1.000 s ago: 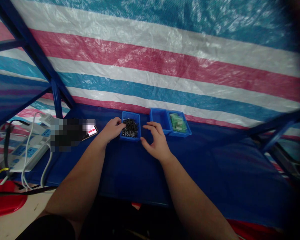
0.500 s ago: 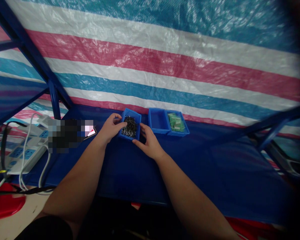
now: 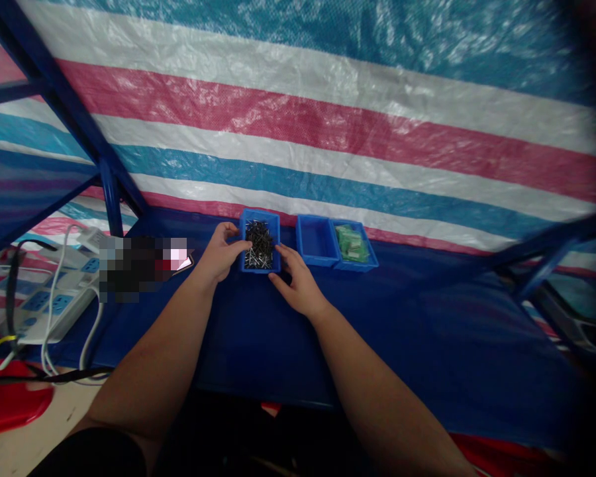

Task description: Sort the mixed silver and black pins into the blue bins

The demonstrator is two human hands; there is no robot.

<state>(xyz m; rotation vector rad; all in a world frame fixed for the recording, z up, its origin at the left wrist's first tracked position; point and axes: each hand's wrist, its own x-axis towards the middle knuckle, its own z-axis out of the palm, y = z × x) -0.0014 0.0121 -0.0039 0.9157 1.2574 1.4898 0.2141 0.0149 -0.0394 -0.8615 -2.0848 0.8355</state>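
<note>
In the head view a small blue bin (image 3: 259, 215) stands at the back of the bench, heaped with thin metal pins (image 3: 259, 244), dark and silvery. My left hand (image 3: 222, 252) grips the bin's left wall, thumb over the rim and fingers outside. Along the right wall lies my right hand (image 3: 298, 281), its fingers against the side and the thumb by the front corner. To the right stand two more blue bins: an empty bin (image 3: 318, 258) and one holding green-wrapped packets (image 3: 351, 244).
The bins rest on a dark blue bench (image 3: 387, 331) against a striped plastic sheet (image 3: 298, 119). At left are a white power strip (image 3: 62, 311) with cables and a blurred-out area beside a phone (image 3: 185, 264). Blue frame posts (image 3: 110, 195) rise at the sides.
The bin of pins has turned from a slant to nearly square with the bench, its front edge slightly farther back. Both hands have stayed at its sides.
</note>
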